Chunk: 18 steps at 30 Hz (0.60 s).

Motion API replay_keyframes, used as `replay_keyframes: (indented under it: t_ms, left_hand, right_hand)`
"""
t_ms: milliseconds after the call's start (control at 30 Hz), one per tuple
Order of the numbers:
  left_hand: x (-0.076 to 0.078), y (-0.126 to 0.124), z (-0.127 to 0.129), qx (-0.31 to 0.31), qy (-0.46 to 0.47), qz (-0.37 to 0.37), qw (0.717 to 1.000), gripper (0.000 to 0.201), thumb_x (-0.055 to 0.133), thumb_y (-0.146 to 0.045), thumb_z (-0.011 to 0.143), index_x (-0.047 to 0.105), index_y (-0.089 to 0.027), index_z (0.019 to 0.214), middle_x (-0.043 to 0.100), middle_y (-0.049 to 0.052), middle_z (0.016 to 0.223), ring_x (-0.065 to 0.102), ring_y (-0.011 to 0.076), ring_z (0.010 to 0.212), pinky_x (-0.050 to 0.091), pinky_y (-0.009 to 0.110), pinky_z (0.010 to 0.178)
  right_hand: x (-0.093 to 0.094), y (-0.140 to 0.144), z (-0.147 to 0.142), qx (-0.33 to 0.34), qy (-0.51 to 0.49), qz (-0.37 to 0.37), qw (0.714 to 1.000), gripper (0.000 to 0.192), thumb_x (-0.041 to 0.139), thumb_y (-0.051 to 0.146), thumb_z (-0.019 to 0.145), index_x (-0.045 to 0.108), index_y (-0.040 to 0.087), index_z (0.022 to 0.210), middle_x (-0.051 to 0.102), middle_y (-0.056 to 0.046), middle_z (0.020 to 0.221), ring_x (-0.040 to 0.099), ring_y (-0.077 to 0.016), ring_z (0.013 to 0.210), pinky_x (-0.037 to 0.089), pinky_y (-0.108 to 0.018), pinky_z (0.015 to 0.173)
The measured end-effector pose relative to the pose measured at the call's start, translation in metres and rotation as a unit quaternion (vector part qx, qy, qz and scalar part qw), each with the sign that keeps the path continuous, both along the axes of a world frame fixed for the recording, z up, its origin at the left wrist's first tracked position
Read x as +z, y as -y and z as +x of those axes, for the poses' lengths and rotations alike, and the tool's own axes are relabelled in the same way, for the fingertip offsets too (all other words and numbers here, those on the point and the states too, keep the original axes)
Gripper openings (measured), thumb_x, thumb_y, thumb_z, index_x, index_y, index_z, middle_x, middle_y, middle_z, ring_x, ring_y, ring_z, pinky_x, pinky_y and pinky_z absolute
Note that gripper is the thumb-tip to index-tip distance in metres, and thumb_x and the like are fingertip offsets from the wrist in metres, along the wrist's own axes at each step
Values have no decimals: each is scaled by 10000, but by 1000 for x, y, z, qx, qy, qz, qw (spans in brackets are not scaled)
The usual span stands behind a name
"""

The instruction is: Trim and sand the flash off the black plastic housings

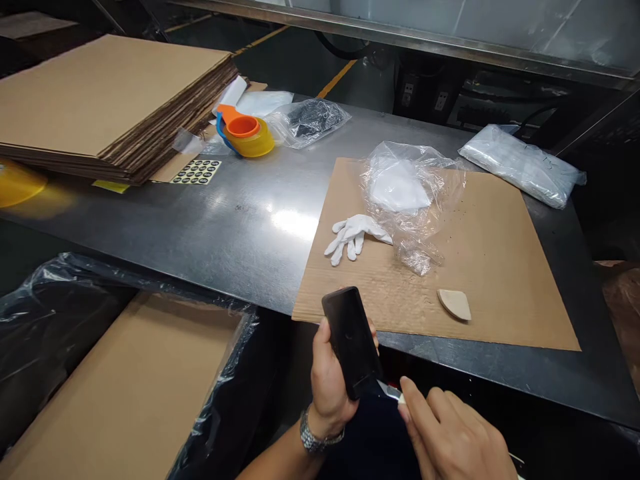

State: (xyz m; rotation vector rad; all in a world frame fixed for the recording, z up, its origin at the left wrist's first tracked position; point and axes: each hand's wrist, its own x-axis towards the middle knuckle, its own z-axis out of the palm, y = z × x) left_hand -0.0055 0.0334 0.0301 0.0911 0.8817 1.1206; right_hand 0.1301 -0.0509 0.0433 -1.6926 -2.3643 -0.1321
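My left hand (330,373), with a metal watch on its wrist, is wrapped round a flat black rectangular piece (349,333) with rounded corners, much like a phone case. It is tilted up in front of the table edge. Between the fingers of my right hand (453,430) is a small knife (391,391), its pale handle mostly hidden. The blade points left at the lower right edge of the black piece; whether it touches, I cannot tell. Beyond my hands, a white glove (354,235) and a pale wedge-shaped pad (455,305) lie on a cardboard sheet (505,267).
Clear plastic bags (410,187) lie on the cardboard, a wrapped packet (523,165) at right. A tape dispenser (246,131), sticker sheet (197,172) and cardboard stack (115,93) occupy the metal table (240,233). A plastic-lined box (125,387) stands lower left.
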Motion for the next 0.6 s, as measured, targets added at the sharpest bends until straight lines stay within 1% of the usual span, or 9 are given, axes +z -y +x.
replay_keyframes:
  t_ms: [267,500,600]
  left_hand:
    - [-2,2,1,6,-5,18,1000,465,355,-508,840,623,-128,817,597,60,682,528,143,579,455,241,529]
    - [-1,1,2,6,-10,15,1000,451,368,-501,840,624,-130,826,605,59,676,529,140,570,454,239,526]
    - [0,1,3,5,-9,8,1000,445,369,-495,844,627,-133,834,609,56,667,534,138,565,456,237,527]
  right_hand:
    - [0,0,1,0,-1,-5,1000,285,382,255,933,643,162,1002,471,33,543,438,-61,451,289,-221,456]
    - [-2,1,4,9,-3,-16,1000,277,381,260,932,633,168,1001,467,38,544,441,-63,446,283,-222,453]
    - [-2,2,4,7,7,-10,1000,275,382,255,932,634,165,995,470,36,545,444,-64,454,284,-225,465]
